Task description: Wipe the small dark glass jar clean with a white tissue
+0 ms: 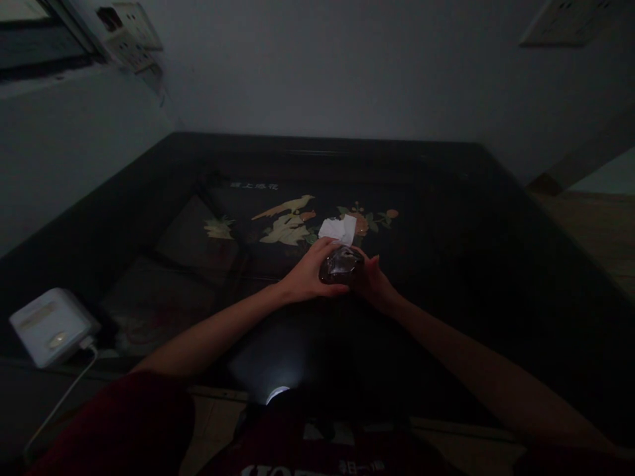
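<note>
Over the middle of the dark table (317, 344), my left hand (311, 272) is wrapped round the left side of a dark, shiny, rounded object (342, 262) that looks like glass or clear plastic; its exact kind is hard to make out in the dim light. On the object's right side lies my right hand (376, 283), fingers curled against it and partly hidden behind it, thumb raised. A crumpled white tissue (338, 229) shows just beyond the fingers. Whether the hands touch the tissue cannot be told.
A white box-shaped device (54, 325) with a white cable (64, 396) sits at the table's left front edge. The tabletop bears a bird picture (285, 221). Behind stands a pale wall (317, 73) with sockets (133, 33) at upper left and another socket plate (565, 20) at upper right.
</note>
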`<state>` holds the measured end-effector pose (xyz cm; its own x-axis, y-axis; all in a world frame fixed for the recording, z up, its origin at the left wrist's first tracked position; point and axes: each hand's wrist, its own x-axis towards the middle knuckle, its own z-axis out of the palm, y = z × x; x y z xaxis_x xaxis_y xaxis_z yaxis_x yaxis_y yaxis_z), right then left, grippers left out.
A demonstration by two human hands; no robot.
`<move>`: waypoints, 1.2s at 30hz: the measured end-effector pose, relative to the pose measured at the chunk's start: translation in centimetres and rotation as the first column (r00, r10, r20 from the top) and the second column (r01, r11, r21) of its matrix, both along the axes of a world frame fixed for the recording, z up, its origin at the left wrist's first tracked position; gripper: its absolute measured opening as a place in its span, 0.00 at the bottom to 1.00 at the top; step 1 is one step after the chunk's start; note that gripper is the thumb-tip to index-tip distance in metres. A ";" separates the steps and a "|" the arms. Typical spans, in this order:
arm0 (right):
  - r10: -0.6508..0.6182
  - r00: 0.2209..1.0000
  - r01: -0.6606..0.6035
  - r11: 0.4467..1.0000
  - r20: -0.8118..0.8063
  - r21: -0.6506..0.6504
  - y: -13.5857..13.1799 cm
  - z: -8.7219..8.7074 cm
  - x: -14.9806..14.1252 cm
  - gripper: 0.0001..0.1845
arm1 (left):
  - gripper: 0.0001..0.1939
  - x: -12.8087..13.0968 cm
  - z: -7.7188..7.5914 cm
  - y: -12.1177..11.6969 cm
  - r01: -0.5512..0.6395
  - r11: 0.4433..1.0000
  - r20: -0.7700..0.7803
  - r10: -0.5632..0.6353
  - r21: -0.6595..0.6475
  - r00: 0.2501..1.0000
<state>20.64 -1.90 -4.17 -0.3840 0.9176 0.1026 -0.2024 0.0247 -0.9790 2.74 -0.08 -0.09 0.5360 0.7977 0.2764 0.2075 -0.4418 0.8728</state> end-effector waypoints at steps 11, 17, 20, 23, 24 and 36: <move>-0.118 0.905 -0.046 0.929 -0.410 -0.367 0.1 0.2 -0.1 0.25 | 0.46 -0.5 1.3 0.3 0.065 0.970 -0.369 0.027 0.236 0.929; -0.196 0.874 0.009 0.922 -0.445 -0.387 0.9 0.6 0.2 0.27 | 0.12 -1.5 2.7 1.3 -0.296 0.892 -0.064 0.336 0.341 0.940; -0.263 0.856 0.091 0.924 -0.445 -0.371 1.5 0.4 0.3 0.25 | 0.12 -1.3 2.5 1.5 -0.386 0.891 0.034 0.389 0.238 0.920; -0.291 0.852 0.132 0.924 -0.436 -0.359 1.8 0.1 0.4 0.27 | 0.24 -0.6 1.6 1.4 -0.356 0.934 0.136 0.355 -0.018 0.925; -0.291 0.853 0.136 0.926 -0.433 -0.353 1.8 0.0 0.4 0.28 | 0.25 -0.4 1.4 1.4 -0.339 0.934 0.162 0.353 -0.109 0.921; -0.233 0.924 0.162 0.957 -0.302 -0.241 1.2 -1.0 0.1 0.27 | 0.10 0.6 -0.1 0.6 -0.302 0.921 0.150 0.345 -0.248 0.927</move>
<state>20.76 -0.74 -5.20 -0.1707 0.9853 -0.0106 -0.5209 -0.0994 -0.8478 3.34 0.53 -0.20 0.1939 0.9699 0.1474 0.1309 -0.1745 0.9759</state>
